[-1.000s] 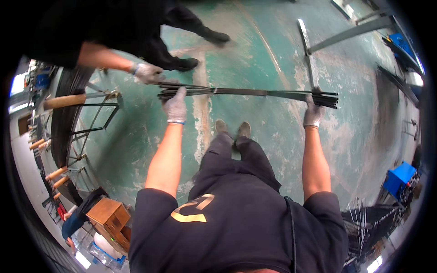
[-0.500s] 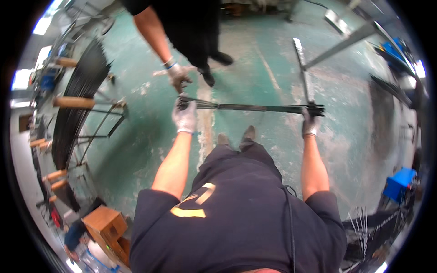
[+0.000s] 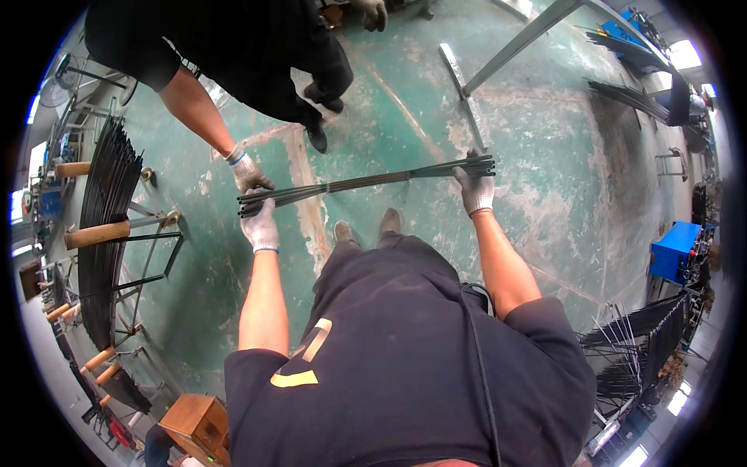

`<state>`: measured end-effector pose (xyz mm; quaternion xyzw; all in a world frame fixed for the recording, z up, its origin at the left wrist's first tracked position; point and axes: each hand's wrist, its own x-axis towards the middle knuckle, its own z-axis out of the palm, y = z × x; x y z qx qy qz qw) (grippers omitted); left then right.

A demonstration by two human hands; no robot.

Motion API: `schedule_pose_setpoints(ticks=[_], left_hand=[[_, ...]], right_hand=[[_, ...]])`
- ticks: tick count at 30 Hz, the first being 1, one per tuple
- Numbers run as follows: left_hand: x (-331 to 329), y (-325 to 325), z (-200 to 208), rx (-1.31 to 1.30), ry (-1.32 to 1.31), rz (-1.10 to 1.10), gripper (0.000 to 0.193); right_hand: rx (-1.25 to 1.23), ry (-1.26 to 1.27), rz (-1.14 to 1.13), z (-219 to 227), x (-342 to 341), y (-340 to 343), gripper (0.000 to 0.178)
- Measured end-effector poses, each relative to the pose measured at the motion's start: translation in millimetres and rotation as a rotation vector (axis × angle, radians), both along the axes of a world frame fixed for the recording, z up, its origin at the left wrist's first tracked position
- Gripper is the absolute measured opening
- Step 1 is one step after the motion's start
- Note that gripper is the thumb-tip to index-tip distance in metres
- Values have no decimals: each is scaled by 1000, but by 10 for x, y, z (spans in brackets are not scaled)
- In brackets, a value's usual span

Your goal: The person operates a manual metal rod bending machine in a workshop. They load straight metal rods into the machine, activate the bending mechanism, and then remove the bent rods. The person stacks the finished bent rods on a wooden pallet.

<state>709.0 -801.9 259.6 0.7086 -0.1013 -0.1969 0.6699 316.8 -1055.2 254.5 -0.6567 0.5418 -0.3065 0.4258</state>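
A bundle of thin dark tubes [image 3: 369, 180] spans crosswise in front of me above the floor, its left end slightly lower than its right. Both my hands wear pale work gloves. My left hand [image 3: 261, 227] is closed around the left end from below. Near the right end, my right hand [image 3: 476, 191] grips the bundle, thumb on the near side. A co-worker's gloved hand [image 3: 252, 173] reaches down to the left end, just beyond my left hand; whether it grips the tubes I cannot tell.
The co-worker in black [image 3: 226, 54] stands at the far left. A rack with wooden rollers [image 3: 97, 233] carries many dark rods at left. Far right, a metal frame [image 3: 513, 47] stands on the green floor [image 3: 545, 218]. A blue box [image 3: 675, 253] and a wooden cabinet [image 3: 194, 424] lie nearer.
The bundle and my hands have shifted left in view, and the bundle's left end now hangs lower. The co-worker's hand has come down closer to the tube ends.
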Motion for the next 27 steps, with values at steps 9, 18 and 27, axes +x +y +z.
schedule_pose_setpoints(ticks=[9, 18, 27], left_hand=[[-27, -43, 54, 5, 18, 54, 46], [-1, 43, -24, 113, -46, 22, 47], [18, 88, 36, 152, 10, -49, 52]], right_hand=[[10, 20, -45, 37, 18, 12, 64], [99, -174, -142, -31, -21, 30, 61], [20, 43, -109, 34, -5, 78, 59]])
